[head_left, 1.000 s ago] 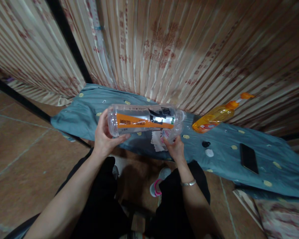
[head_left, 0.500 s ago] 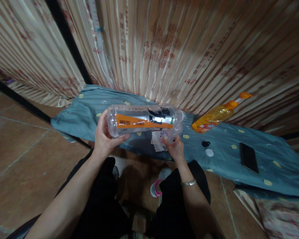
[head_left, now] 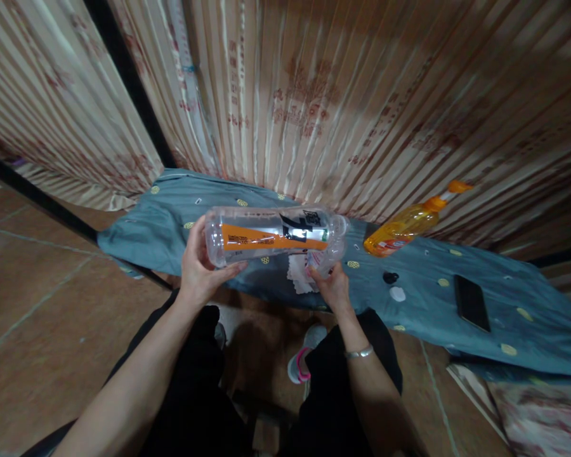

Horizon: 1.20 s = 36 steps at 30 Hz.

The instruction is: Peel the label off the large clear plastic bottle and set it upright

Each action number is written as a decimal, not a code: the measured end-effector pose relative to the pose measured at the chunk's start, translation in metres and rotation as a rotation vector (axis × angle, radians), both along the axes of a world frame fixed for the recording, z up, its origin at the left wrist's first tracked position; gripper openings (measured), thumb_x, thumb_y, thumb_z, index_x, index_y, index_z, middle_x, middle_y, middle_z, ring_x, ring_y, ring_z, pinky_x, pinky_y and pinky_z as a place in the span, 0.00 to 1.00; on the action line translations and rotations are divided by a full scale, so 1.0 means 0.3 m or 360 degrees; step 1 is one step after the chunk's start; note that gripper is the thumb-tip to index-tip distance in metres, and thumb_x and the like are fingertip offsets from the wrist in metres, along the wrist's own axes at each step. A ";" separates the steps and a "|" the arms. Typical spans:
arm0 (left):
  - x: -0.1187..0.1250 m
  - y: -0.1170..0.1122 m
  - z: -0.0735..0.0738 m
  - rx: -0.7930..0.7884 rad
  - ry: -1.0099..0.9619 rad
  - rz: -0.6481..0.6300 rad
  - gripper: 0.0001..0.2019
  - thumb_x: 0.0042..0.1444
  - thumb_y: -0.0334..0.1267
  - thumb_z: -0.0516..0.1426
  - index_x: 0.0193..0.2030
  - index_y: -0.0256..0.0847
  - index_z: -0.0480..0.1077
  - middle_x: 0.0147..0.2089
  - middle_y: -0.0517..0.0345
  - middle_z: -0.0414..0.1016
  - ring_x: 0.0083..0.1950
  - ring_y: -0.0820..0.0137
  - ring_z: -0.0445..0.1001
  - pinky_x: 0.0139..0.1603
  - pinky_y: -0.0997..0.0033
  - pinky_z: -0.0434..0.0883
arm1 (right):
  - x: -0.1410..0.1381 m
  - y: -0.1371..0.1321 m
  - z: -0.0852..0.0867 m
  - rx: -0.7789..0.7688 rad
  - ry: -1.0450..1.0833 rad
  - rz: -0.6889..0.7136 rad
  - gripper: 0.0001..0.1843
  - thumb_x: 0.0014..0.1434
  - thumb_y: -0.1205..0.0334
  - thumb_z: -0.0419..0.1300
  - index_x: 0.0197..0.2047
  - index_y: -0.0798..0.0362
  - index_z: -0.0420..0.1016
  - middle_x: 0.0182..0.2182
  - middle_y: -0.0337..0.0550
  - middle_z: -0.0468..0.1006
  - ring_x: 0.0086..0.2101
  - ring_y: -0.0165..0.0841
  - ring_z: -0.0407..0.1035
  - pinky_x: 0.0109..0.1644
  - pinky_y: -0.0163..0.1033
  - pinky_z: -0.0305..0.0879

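Observation:
My left hand [head_left: 198,270] is wrapped around the base end of a large clear plastic bottle [head_left: 261,238] with an orange and black label. This bottle lies nearly level in the air, its neck pointing right. My right hand [head_left: 332,282] is closed on a smaller clear plastic bottle [head_left: 330,255], just under the large bottle's neck. The two bottles overlap there, and I cannot tell whether their mouths touch. A white, ragged-edged tissue [head_left: 299,276] shows below the large bottle, beside my right hand.
A teal cloth [head_left: 423,304] covers the narrow bench. On it are an orange pump bottle [head_left: 400,231] of yellow liquid, a small black cap [head_left: 390,277], a white cap [head_left: 398,294] and a black phone [head_left: 471,303]. A pleated curtain [head_left: 309,89] hangs behind; a dark pole [head_left: 128,82] stands left.
The view has tilted slightly, so the background sits a little lower. Both hands keep their grip on the two bottles, with hardly any movement.

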<state>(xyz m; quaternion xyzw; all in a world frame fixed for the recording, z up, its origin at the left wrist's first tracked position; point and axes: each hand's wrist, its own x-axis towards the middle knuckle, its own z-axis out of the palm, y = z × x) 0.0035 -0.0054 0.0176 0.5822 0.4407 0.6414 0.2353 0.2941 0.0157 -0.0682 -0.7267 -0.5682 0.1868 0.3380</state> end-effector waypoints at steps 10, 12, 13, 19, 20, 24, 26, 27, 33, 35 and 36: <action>0.000 0.008 0.000 -0.0005 -0.0036 -0.0040 0.52 0.32 0.54 0.76 0.64 0.39 0.64 0.58 0.42 0.74 0.59 0.48 0.76 0.57 0.50 0.77 | -0.006 0.007 -0.009 0.0053 0.0091 0.0007 0.24 0.50 0.46 0.65 0.45 0.51 0.68 0.36 0.51 0.82 0.39 0.49 0.79 0.43 0.50 0.74; 0.001 0.007 -0.002 -0.0022 -0.0057 -0.0018 0.51 0.32 0.54 0.76 0.63 0.39 0.64 0.58 0.41 0.74 0.58 0.49 0.76 0.56 0.51 0.78 | -0.007 0.007 -0.012 0.0061 0.0128 0.0008 0.23 0.50 0.46 0.65 0.44 0.51 0.68 0.36 0.50 0.82 0.39 0.50 0.79 0.43 0.51 0.74; 0.001 0.007 -0.003 -0.0028 -0.0065 0.0000 0.51 0.33 0.54 0.76 0.63 0.39 0.64 0.58 0.41 0.74 0.58 0.49 0.77 0.55 0.52 0.78 | -0.008 0.007 -0.012 0.0073 0.0147 0.0012 0.23 0.50 0.46 0.65 0.44 0.51 0.68 0.36 0.50 0.82 0.39 0.50 0.79 0.43 0.51 0.74; -0.001 0.006 -0.005 -0.0068 -0.0093 0.0008 0.50 0.32 0.51 0.76 0.63 0.39 0.65 0.59 0.41 0.74 0.59 0.48 0.76 0.56 0.53 0.79 | -0.016 0.006 -0.001 0.0080 0.0143 0.0013 0.24 0.49 0.45 0.64 0.45 0.51 0.69 0.36 0.50 0.83 0.40 0.51 0.80 0.44 0.52 0.74; -0.001 0.006 -0.005 -0.0066 -0.0102 0.0016 0.49 0.32 0.50 0.77 0.62 0.39 0.65 0.59 0.41 0.75 0.59 0.48 0.76 0.55 0.53 0.79 | -0.017 0.006 0.000 0.0077 0.0134 0.0008 0.24 0.49 0.46 0.64 0.45 0.52 0.69 0.36 0.51 0.83 0.40 0.51 0.80 0.44 0.52 0.74; 0.000 0.009 -0.005 -0.0054 -0.0121 0.0016 0.49 0.31 0.49 0.77 0.62 0.40 0.66 0.58 0.42 0.75 0.57 0.49 0.77 0.53 0.55 0.80 | -0.019 0.006 0.001 0.0085 0.0148 0.0008 0.23 0.50 0.47 0.65 0.45 0.50 0.69 0.36 0.51 0.83 0.40 0.52 0.80 0.42 0.51 0.75; 0.000 0.009 -0.006 -0.0051 -0.0112 0.0008 0.49 0.32 0.50 0.76 0.62 0.41 0.66 0.58 0.43 0.75 0.56 0.50 0.78 0.52 0.55 0.80 | -0.018 0.005 -0.001 0.0094 0.0142 0.0013 0.23 0.50 0.48 0.65 0.45 0.50 0.69 0.37 0.50 0.83 0.41 0.52 0.80 0.42 0.51 0.75; -0.001 0.009 -0.007 -0.0053 -0.0106 0.0008 0.48 0.32 0.50 0.77 0.62 0.41 0.66 0.58 0.43 0.75 0.56 0.51 0.78 0.52 0.56 0.80 | -0.018 0.005 -0.002 0.0096 0.0137 0.0012 0.23 0.50 0.47 0.64 0.46 0.49 0.69 0.37 0.50 0.84 0.41 0.52 0.80 0.43 0.52 0.75; -0.006 0.009 -0.018 -0.0106 -0.0150 0.0010 0.49 0.31 0.48 0.77 0.62 0.41 0.67 0.59 0.42 0.74 0.58 0.49 0.76 0.56 0.52 0.78 | -0.016 0.006 -0.011 0.0087 0.0144 0.0022 0.23 0.51 0.46 0.64 0.46 0.49 0.69 0.38 0.51 0.84 0.42 0.51 0.80 0.43 0.51 0.75; -0.006 0.010 -0.021 -0.0100 -0.0171 0.0008 0.49 0.31 0.48 0.77 0.62 0.41 0.67 0.59 0.42 0.74 0.58 0.48 0.76 0.55 0.52 0.78 | -0.015 0.007 -0.013 0.0091 0.0142 0.0021 0.23 0.51 0.46 0.63 0.46 0.50 0.70 0.38 0.51 0.83 0.42 0.51 0.80 0.42 0.51 0.75; -0.006 0.011 -0.022 -0.0092 -0.0175 0.0011 0.49 0.31 0.47 0.77 0.62 0.41 0.67 0.59 0.42 0.74 0.58 0.49 0.76 0.55 0.52 0.78 | -0.015 0.007 -0.015 0.0092 0.0138 0.0017 0.22 0.51 0.46 0.63 0.45 0.50 0.69 0.37 0.51 0.83 0.41 0.51 0.80 0.42 0.50 0.74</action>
